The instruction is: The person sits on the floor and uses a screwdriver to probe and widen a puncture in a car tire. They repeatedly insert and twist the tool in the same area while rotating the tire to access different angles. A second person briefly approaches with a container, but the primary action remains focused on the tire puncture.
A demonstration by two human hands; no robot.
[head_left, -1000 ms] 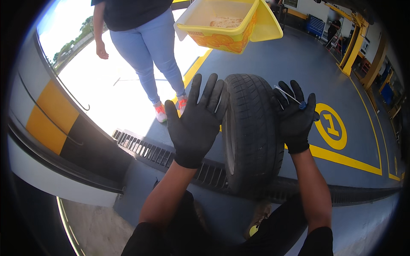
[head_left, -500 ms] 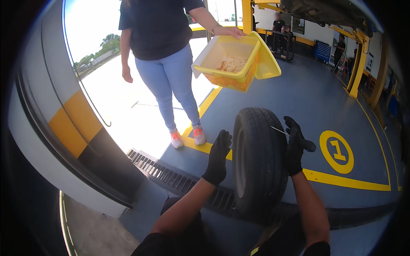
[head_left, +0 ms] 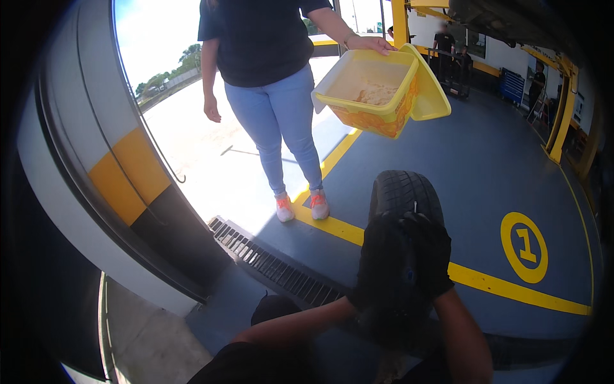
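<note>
yellow, black and white paint on a wall at nine o'clock. toward seven, a slatted drain grate let into the floor. at eleven, a co-worker in pale blue jeans, standing, turned this way. at one o'clock, in the co-worker's hand, a yellow, orange-patterned tub, uncovered and tilted; inside, a low heap of tan, crumbly stuff, well short of the rim, powder or shavings, cannot tell which; a yellow lid hanging just beside the tub's right wall. toward four, a black-gloved left hand against a tire, upright near three o'clock; fingers too dark to read, so cannot tell how far closed. also toward four, a black-gloved right hand, fingers bent over the tire, with the pale tip of a tool poking up beside the fingertips; firm hold or loose, cannot tell. step in hand, judging by the pose: bracing the tire from both sides. next move, probably, calls for even pressure and care with that tip. between three and four, a yellow ring painted on the floor.
</note>
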